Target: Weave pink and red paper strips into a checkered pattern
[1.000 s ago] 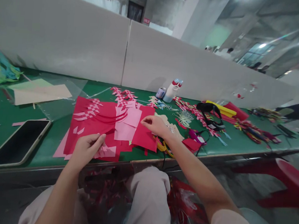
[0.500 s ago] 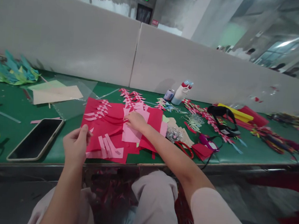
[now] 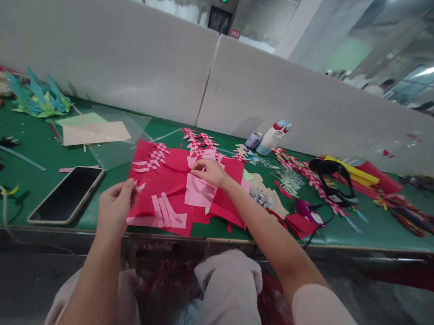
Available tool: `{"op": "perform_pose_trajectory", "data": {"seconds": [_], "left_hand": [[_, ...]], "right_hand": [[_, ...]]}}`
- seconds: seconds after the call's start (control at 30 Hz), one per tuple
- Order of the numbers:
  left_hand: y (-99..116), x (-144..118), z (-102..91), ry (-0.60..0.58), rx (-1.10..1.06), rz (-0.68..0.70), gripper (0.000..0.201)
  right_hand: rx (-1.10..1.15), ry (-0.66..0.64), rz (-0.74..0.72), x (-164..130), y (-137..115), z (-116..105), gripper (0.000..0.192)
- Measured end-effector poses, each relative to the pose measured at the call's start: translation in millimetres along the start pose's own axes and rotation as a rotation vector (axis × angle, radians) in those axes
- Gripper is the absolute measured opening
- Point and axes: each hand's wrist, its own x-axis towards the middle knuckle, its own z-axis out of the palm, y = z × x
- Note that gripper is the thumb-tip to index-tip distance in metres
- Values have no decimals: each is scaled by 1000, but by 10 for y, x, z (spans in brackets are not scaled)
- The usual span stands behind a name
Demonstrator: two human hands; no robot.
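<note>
Head: right hand [image 3: 207, 172], grip unclear.

On the green desk [image 3: 19, 137], red paper [image 3: 142, 176] lies spread out, with a pink sheet [image 3: 201, 196] over its right part. The left hand [image 3: 116, 202] is at the red paper's left edge, thumb and fingers together; whether they pinch anything is too small to tell. The right hand [image 3: 209, 172] bends its fingers over the pink sheet's far part, beside red strips [image 3: 175, 168]. Between the hands, on the near side, lie pink strips [image 3: 160, 210]; checkered pieces [image 3: 157, 155] sit on the far left of the red paper. A phone [image 3: 67, 196] lies left of the left hand. Far right of the paper, a bottle [image 3: 273, 138] leans beside a can [image 3: 254, 140], before a pale partition [image 3: 134, 66].
</note>
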Motion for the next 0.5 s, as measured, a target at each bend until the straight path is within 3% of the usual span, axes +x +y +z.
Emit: {"op": "perform_pose_trajectory", "data": {"seconds": [0.07, 0.17, 0.23, 0.3, 0.5], "left_hand": [[-19, -22, 44, -118, 29, -51, 31], [-20, -105, 155, -281, 38, -121, 39], [-2, -166, 229, -393, -26, -199, 49], [21, -202, 277, -400, -152, -262, 52], [10, -133, 246, -214, -281, -258, 42]], "right_hand": [[127, 4, 7, -80, -119, -21, 17], [708, -14, 41, -228, -372, 10, 29], [885, -51, 27, -325, -543, 67, 31], [988, -115, -10, -408, -678, 141, 28], [1013, -265, 18, -614, -813, 310, 13]]}}
